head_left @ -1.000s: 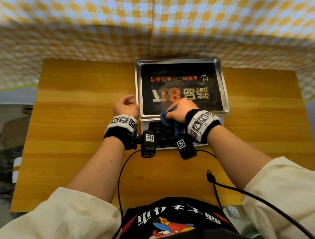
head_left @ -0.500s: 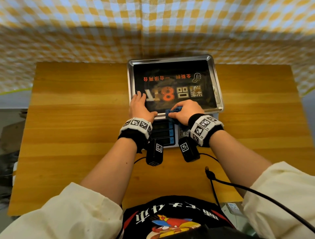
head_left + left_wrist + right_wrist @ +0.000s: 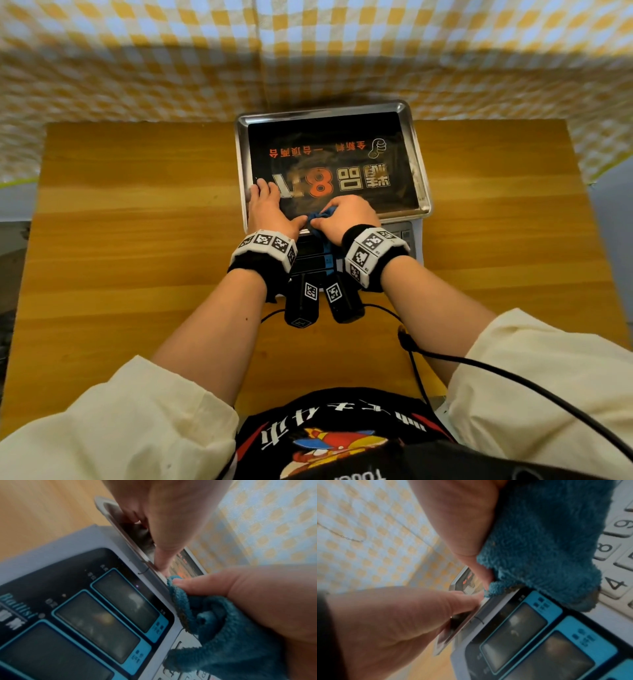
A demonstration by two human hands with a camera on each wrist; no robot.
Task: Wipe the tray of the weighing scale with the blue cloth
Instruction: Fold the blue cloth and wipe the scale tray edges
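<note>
Steel and shiny, the tray (image 3: pixel 419 161) of the weighing scale (image 3: pixel 409 240) sits in the upper middle of the head view, on a wooden table (image 3: pixel 137 240) with a yellow-and-white checked cloth (image 3: pixel 137 51) hanging across the top of the frame. A dark printed sheet with orange and pale characters covers most of the tray's floor.

Just below the centre of the frame, the person's right hand (image 3: pixel 346 219) has its fingers curled around the bunched blue cloth (image 3: pixel 320 219), pressing it at the tray's lower edge, close to the middle of that edge. In the right wrist view the blue cloth (image 3: pixel 547 540) fills the upper right, gripped against the palm, with part of it hanging over the scale's number keys (image 3: pixel 614 584) (the keys 4, 8 and 9 can be read).

The left hand (image 3: pixel 269 212) lies flat, fingers straight and together, on the tray's lower left corner; it holds nothing and seems to be steadying the tray. In the left wrist view its thumb tip rests on the tray's rim (image 3: pixel 120 531), just beside the cloth.

Judging progress: wiping looks to be at an early or middle stage. The cloth touches only the lower edge. Faint swirled smears show across the middle of the dark sheet, and brownish marks line the tray's right side, so most of the surface appears to need wiping.
</note>
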